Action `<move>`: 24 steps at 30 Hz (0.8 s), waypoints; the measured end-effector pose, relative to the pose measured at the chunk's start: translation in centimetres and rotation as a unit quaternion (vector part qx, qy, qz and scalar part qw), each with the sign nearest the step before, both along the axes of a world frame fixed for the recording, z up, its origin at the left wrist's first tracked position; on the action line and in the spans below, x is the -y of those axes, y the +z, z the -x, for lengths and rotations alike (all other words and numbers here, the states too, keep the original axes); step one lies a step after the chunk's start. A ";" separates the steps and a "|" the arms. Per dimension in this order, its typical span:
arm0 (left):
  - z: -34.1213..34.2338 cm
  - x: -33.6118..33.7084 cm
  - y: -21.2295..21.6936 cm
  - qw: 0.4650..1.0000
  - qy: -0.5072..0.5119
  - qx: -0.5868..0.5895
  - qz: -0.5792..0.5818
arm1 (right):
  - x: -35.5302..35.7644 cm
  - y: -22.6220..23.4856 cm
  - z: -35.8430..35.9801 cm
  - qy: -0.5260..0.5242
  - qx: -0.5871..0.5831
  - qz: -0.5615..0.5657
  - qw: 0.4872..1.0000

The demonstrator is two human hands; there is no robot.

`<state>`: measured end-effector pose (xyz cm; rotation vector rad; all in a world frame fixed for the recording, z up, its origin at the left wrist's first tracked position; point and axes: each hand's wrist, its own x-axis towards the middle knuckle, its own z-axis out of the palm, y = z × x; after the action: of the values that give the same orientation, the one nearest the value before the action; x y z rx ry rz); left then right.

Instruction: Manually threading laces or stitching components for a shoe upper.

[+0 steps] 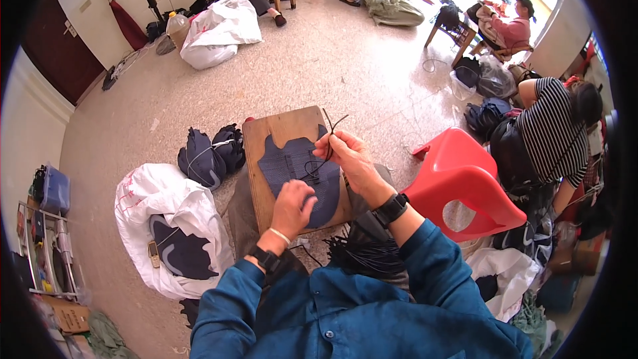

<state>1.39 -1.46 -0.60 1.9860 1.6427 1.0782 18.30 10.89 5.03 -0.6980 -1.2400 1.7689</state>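
On a wooden stool (279, 120) in front of me lies a flat, dark blue mesh shoe upper (276, 165) with slots along its middle. My right hand (355, 161) is raised over its right side, thumb and fingers pinched on a thin black lace (338, 121). The lace's end sticks up past the fingertips, and a loop hangs down over the upper. My left hand (290, 211) is over the lower left part of the upper, thumb apart from the fingers. I see nothing in it; whether it touches the upper I cannot tell.
A bundle of black laces (365, 256) lies at my lap. Left of the stool are tied dark uppers (201, 157) and a white sack (143, 189) holding more pieces. A red plastic stool (458, 166) stands at right, near a person in a striped shirt (548, 126). Other people sit farther back.
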 end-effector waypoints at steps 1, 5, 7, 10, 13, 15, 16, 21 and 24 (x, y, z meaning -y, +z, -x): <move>-0.5 1.0 -0.5 0.999 -0.012 -0.014 -0.026 | 0.2 -0.2 0.2 -0.027 -0.011 0.030 0.999; -0.9 2.5 -1.6 0.996 -0.001 -0.002 -0.088 | -0.3 -2.5 -0.4 -0.046 0.087 0.045 0.994; 0.3 1.6 -1.4 0.995 0.033 -0.029 -0.092 | 0.4 -3.1 0.1 -0.031 0.213 -0.053 0.975; 1.3 0.8 -1.8 0.990 0.135 -0.021 -0.023 | 2.0 -4.6 1.8 0.004 0.324 -0.277 0.905; 1.4 1.1 -2.9 0.990 0.129 -0.037 -0.043 | 3.5 -5.3 3.0 0.014 0.358 -0.384 0.851; 1.4 1.1 -3.3 0.990 0.134 -0.026 -0.036 | 3.8 -5.6 3.7 0.015 0.431 -0.403 0.807; 1.4 1.0 -3.3 0.990 0.135 -0.015 -0.031 | 3.7 -5.7 3.8 0.019 0.440 -0.404 0.802; 1.5 1.0 -3.5 0.991 0.128 -0.032 -0.038 | 2.6 -5.9 3.4 0.043 0.409 -0.415 0.812; 1.7 1.0 -3.2 0.992 0.116 -0.038 -0.024 | 0.9 -5.3 1.7 0.163 0.333 -0.409 0.834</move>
<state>-0.35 -2.42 -3.76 1.9214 1.9445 1.1440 16.58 10.02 -0.30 -0.6043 -2.5007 1.0195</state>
